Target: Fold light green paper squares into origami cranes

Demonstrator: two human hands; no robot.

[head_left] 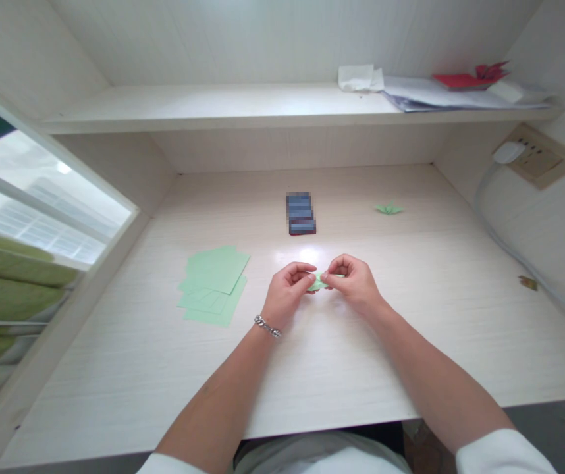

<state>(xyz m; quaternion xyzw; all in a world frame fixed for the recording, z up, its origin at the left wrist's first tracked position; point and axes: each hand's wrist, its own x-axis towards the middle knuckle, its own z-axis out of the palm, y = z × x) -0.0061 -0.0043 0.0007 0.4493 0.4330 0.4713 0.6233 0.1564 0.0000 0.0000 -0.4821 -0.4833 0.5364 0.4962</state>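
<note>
A small piece of folded green paper [317, 283] is held between my two hands above the middle of the desk. My left hand [288, 288] pinches its left side with thumb and fingers. On the other side, my right hand [353, 279] grips the paper the same way. Fingers cover much of it, so its exact folded shape cannot be made out. Left of my hands lies a loose stack of green paper sheets [217, 270]. A finished-looking green paper crane [389, 209] rests farther back on the right.
A phone [301, 214] lies behind my hands on the desk [129, 368]. The shelf [203, 105] above holds papers [440, 95] and a red folded paper piece [492, 71]. A white cable [492, 230] runs down from the wall socket [542, 155] at right, near a small brownish scrap [528, 282].
</note>
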